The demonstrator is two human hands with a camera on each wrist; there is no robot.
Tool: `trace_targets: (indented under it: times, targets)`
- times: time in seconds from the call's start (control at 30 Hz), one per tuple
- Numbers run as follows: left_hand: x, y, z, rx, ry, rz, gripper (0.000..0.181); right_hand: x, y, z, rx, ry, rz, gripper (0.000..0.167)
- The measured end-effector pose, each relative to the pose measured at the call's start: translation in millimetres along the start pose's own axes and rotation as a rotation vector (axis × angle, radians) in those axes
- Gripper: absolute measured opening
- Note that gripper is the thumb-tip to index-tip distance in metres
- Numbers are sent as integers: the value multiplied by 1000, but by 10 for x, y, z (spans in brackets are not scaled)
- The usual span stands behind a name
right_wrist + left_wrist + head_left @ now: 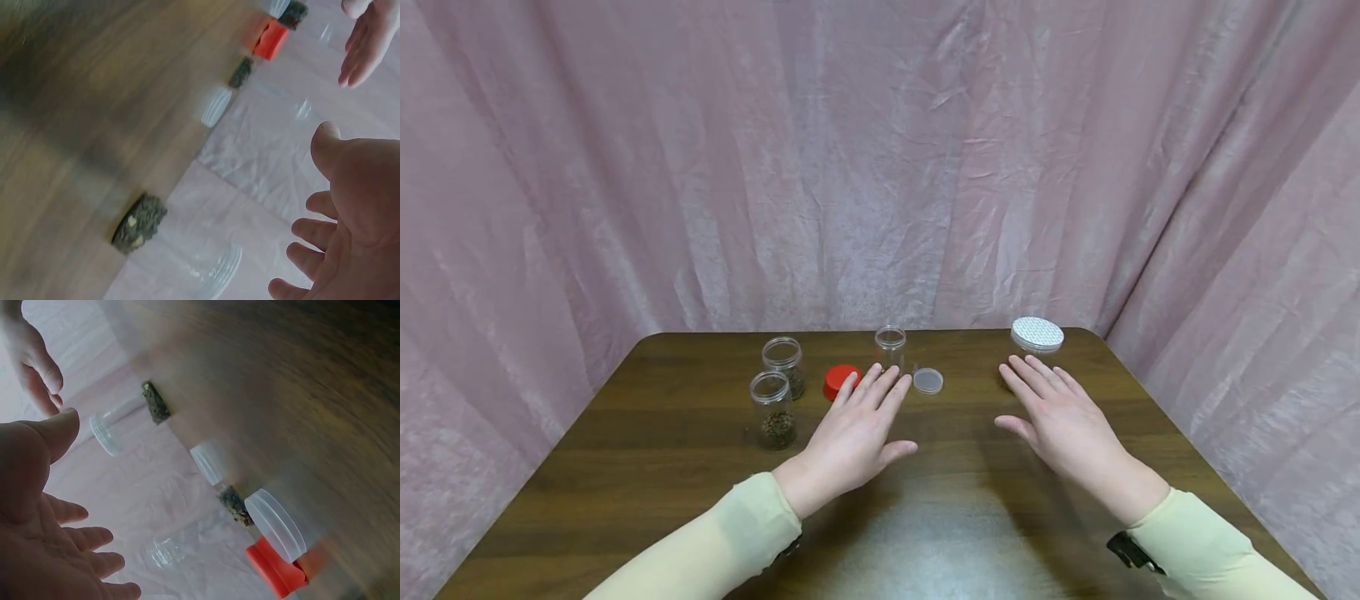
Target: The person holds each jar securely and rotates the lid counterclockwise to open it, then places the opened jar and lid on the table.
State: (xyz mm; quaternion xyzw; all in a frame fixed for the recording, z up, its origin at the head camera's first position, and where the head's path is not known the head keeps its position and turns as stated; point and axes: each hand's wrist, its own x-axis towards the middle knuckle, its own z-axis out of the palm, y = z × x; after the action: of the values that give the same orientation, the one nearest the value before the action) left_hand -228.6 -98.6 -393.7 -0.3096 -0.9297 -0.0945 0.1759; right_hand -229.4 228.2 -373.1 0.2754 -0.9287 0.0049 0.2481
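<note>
Palm down and fingers straight, my left hand (856,433) hovers over the table's middle, near a red round cap (841,381) and a clear jar (891,342). A flat translucent lid (928,381) lies to the right of that jar. My right hand (1067,427) is spread out in front of a jar with a white patterned top (1037,332); its dark, dried contents (140,223) show in the right wrist view. Neither hand holds anything. In the left wrist view, another translucent lid (275,525) stands before the red cap.
At the left stand two clear jars, the front one (772,412) and the rear one (783,358), each with dark dried bits at the bottom. The brown wooden table (647,433) meets a pink curtain (880,167) at its back edge.
</note>
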Motion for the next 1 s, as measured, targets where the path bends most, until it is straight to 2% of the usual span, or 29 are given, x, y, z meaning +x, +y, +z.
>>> trace_targets:
  times: [0.2, 0.53, 0.67, 1.0]
  targets:
    - [28, 16, 1, -11, 6, 3, 92, 56, 174, -7, 6, 83, -20, 75]
    - [56, 43, -12, -14, -5, 20, 93, 141, 393, -10, 25, 95, 28, 74]
    - [53, 50, 3, -7, -22, 17, 92, 189, 440, 3, 24, 80, 45, 74]
    - [40, 93, 73, -14, -61, 14, 92, 270, 526, 30, 40, -55, 145, 73]
